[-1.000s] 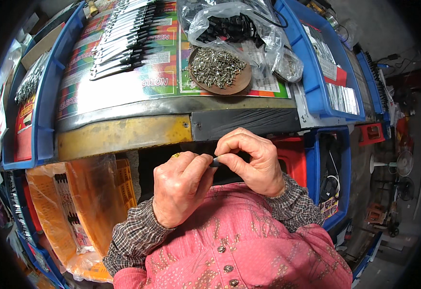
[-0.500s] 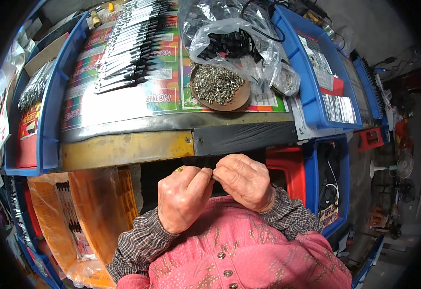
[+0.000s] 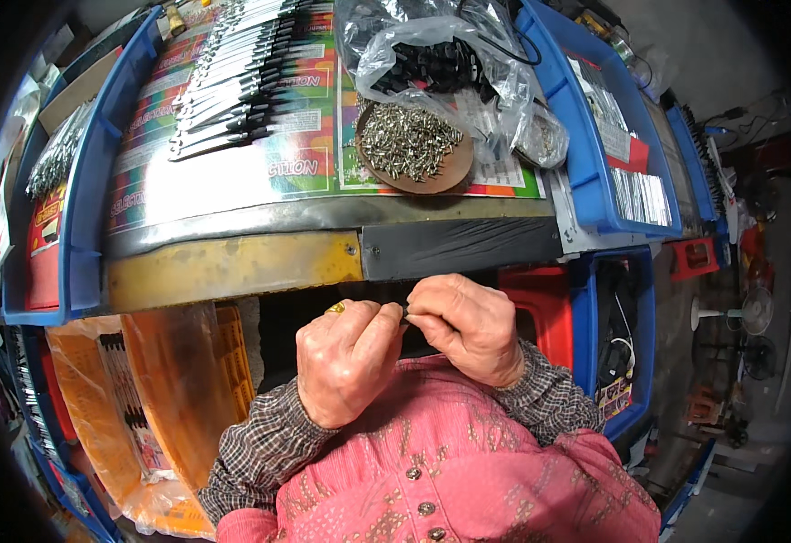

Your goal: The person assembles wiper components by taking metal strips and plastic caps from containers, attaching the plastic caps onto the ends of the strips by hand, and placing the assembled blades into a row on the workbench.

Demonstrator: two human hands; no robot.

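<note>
My left hand is closed in a pinch, with a yellow ring on one finger. Facing it, my right hand pinches with thumb and forefinger. Both sets of fingertips almost meet in front of the pink top, just below the bench edge. A tiny dark piece shows between them, too small to name, and most of what they hold is hidden. Beyond my hands, a round brown dish bears a heap of small metal tips. A row of silver-and-black pen parts lies on the bench to its left.
Behind the dish sits a clear plastic bag of black parts. Blue bins with pen parts flank the bench, the right-hand bin holding silver pieces. An orange plastic-lined crate stands lower left, a red stool lower right.
My right hand has lifted slightly and turned, so its fingertips stand a little apart from the left ones. My left hand keeps its pinch. The whole view has shifted slightly.
</note>
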